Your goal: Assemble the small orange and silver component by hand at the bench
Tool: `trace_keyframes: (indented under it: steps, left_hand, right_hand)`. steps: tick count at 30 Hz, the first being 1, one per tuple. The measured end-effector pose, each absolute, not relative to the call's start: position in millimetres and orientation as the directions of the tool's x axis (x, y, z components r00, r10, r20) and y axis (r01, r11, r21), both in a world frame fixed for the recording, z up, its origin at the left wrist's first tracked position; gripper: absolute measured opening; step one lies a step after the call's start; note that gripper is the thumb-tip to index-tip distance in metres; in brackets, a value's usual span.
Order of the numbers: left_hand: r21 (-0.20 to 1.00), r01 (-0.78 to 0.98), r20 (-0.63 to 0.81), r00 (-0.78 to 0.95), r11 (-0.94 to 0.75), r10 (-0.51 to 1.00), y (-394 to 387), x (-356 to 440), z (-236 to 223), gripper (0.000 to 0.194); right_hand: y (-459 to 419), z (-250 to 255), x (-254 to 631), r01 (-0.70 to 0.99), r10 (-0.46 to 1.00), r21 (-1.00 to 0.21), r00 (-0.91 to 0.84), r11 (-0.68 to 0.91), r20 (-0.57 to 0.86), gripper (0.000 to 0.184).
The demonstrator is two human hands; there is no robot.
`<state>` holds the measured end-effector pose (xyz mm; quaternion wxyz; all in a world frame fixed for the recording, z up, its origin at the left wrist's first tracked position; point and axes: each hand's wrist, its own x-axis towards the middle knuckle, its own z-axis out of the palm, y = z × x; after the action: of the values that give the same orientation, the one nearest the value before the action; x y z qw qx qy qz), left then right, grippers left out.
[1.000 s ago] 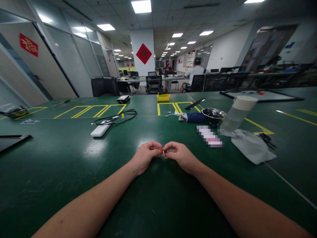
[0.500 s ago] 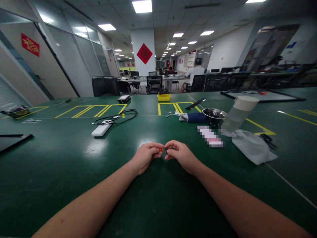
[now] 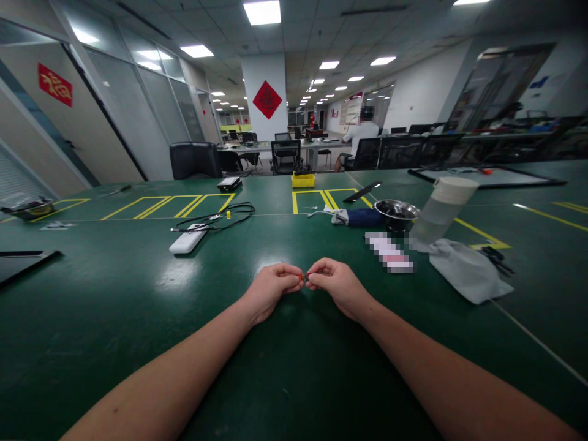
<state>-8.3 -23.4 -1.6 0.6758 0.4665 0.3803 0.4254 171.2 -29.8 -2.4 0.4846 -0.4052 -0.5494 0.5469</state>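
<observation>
Over the green table (image 3: 257, 380), my left hand (image 3: 274, 289) pinches a small orange piece (image 3: 301, 277) between thumb and fingers. My right hand (image 3: 337, 285) is closed in a pinch on a small dark and red piece (image 3: 307, 277). The two pieces meet, or nearly meet, between the fingertips; whether they are joined I cannot tell. Fingers cover most of both, and they are too small to name by kind.
Left of my hands lie a white power bank (image 3: 187, 240) and a black cable (image 3: 239, 211). At right are a steel bowl (image 3: 397, 209), a tilted translucent bottle (image 3: 438, 211), a grey pouch (image 3: 471, 272) and a blue bundle (image 3: 362, 217). A yellow box (image 3: 303, 180) stands farther back.
The fingertips of both hands have come slightly closer together, bringing the orange piece and the dark and red piece up against each other. Both arms stay almost in place.
</observation>
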Motion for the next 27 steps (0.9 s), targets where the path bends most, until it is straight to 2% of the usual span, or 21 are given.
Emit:
trace_keyframes:
  steps: [11, 17, 22, 27]
  left_hand:
    - [0.984, -0.134, -0.065, 0.339, 0.117, 0.939, -23.7, -9.4, -1.1, 0.023]
    - [0.997, -0.076, 0.024, 0.447, 0.011, 0.894, -25.3, -7.9, 2.5, 0.023]
    - [0.974, 0.111, 0.123, 0.47, -0.196, 0.874, -26.9, -10.1, 7.3, 0.02]
    - [0.827, 0.341, 0.258, 0.476, -0.447, 0.841, -30.0, -14.8, 13.5, 0.024]
  right_hand:
    - [-28.3, -3.7, 174.3, 0.004, 0.968, -0.993, -0.224, 0.114, 0.11, 0.019]
    - [-26.7, -5.9, 175.5, -0.045, 0.964, -0.994, -0.245, 0.096, 0.104, 0.021]
    - [-28.1, -4.8, 173.2, -0.121, 0.968, -0.991, -0.237, 0.051, 0.078, 0.02]
    - [-29.4, -2.4, 173.1, -0.145, 0.966, -0.989, -0.253, 0.018, 0.055, 0.021]
